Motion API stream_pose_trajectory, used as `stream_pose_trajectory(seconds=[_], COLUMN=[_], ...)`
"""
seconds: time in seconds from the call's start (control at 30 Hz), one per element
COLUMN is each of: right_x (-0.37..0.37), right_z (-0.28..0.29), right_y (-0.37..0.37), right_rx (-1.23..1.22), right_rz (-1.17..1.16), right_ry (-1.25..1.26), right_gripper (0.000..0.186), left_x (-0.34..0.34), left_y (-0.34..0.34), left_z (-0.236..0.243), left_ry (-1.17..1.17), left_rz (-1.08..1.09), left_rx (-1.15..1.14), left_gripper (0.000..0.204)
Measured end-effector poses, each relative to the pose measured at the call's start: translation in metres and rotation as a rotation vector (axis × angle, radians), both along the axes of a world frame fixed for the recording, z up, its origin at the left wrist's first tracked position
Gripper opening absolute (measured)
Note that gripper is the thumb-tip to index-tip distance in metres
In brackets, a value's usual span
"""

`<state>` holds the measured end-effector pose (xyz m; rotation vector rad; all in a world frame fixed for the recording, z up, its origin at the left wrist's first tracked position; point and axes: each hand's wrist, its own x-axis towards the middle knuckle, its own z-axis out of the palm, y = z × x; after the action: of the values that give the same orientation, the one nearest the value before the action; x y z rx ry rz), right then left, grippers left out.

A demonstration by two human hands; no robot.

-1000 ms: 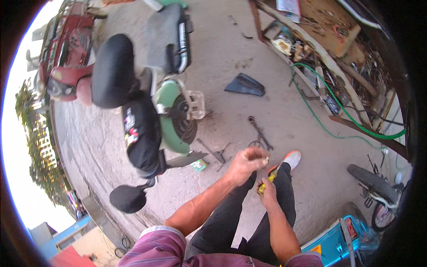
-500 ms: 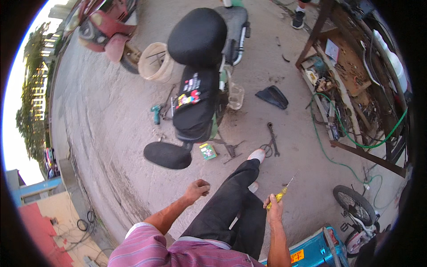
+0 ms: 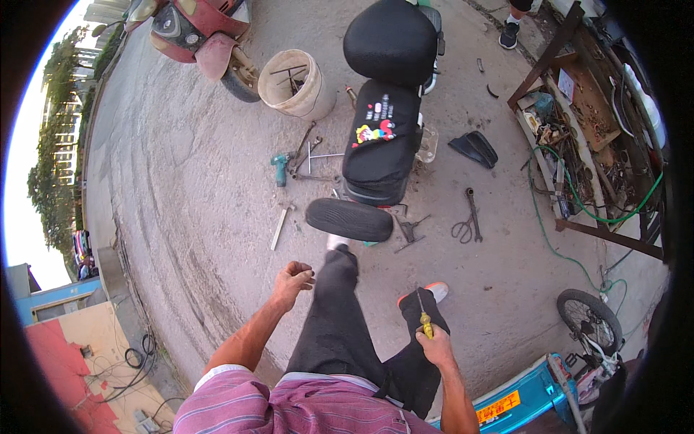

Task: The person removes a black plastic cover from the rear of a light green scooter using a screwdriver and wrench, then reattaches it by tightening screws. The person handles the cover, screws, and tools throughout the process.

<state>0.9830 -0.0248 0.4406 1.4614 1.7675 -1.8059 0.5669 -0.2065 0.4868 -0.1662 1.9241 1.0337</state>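
My right hand [image 3: 435,344] grips the yellow handle of a screwdriver [image 3: 426,323], its thin shaft pointing forward over my dark trouser leg. My left hand [image 3: 292,286] hangs in the air on the other side, fingers curled in toward the thumb. What it holds, if anything, I cannot make out. Ahead of me stands a scooter with a black padded seat [image 3: 383,141] carrying a cartoon print. A black oval pad [image 3: 350,220] at its near end is above my forward foot.
On the ground left of the scooter lie a teal power drill [image 3: 280,170], a T-shaped wrench [image 3: 311,156] and a hammer [image 3: 280,228]. A bucket [image 3: 307,87] stands behind them. To the right are a wrench [image 3: 473,213], scissors [image 3: 461,231], a black plastic part [image 3: 475,149] and a cluttered workbench [image 3: 611,242].
I have stepped forward, and the scooter now appears further right. My right hand has turned the screwdriver from pointing right to pointing forward. My left hand has shifted slightly left and forward.
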Motion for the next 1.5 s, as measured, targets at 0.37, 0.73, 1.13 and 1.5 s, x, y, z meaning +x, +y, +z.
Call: stream_pose_trajectory(seconds=[0.37, 0.73, 1.13, 1.5], right_x=[-0.265, -0.482, -0.571, -0.641], right_z=[-0.009, -0.027, -0.332, -0.402], right_y=[-0.082, -0.105, -0.016, 0.065], right_rx=[-0.04, 0.215, 0.356, 0.783], right_rz=[-0.084, -0.138, -0.07, 0.068], right_ry=[-0.193, 0.088, -0.014, 0.134], right_gripper=[0.029, 0.031, 0.036, 0.029], left_x=[-0.239, -0.418, -0.452, -0.479], left_y=[0.014, 0.034, 0.272, 0.407], left_z=[-0.075, -0.066, -0.319, -0.442], left_ry=[-0.112, -0.011, 0.336, 0.383], left_rz=[-0.18, -0.335, -1.008, -1.175], left_rx=[0.134, 0.176, 0.397, 0.902], left_gripper=[0.015, 0.02, 0.026, 0.019])
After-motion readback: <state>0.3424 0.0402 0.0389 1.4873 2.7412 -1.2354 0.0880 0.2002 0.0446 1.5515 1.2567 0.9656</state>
